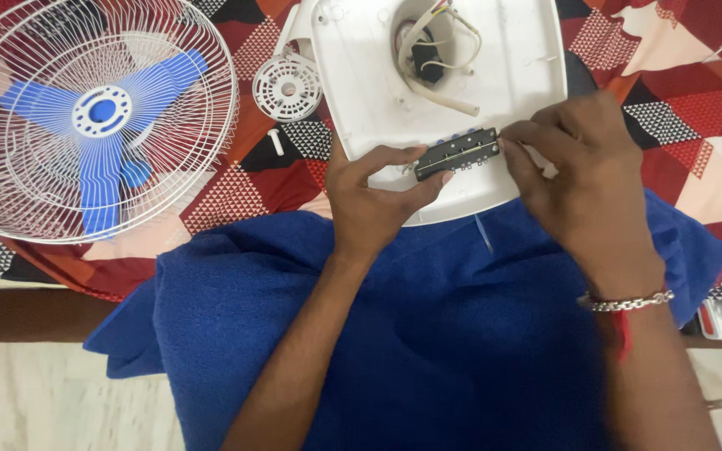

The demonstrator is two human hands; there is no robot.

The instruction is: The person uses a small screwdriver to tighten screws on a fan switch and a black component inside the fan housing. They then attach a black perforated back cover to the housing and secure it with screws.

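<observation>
A: On the upturned white plastic fan base [361,92], near its lower edge, what is that dark strip?

B: A narrow black rectangular switch board [456,154] with a yellowish line along its length and small blue buttons showing at its upper edge. It lies slightly tilted, its right end higher, just over the base's near rim.

A: Who has hold of it?

B: Both hands. The left hand [373,200] has its grip closed on the strip's left end, thumb above and fingers beneath. The right hand [582,179] pinches the right end between thumb and fingertips, grip closed as well. A silver chain bracelet [626,301] and a red thread sit at that wrist.

A: And the hole in the base?

B: A round opening [428,50] above the strip, with a thick cream cable and thinner coloured wires coming out of it.

A: What lies around?

B: A blue towel [428,334] covers the lap under the forearms. To the left, on the red patterned bedsheet [695,108], rests a white wire fan guard with blue blades [94,117]. Between guard and base sits a small round white ribbed cap [287,86], and just below it a white screw [276,140], apart from both hands.
</observation>
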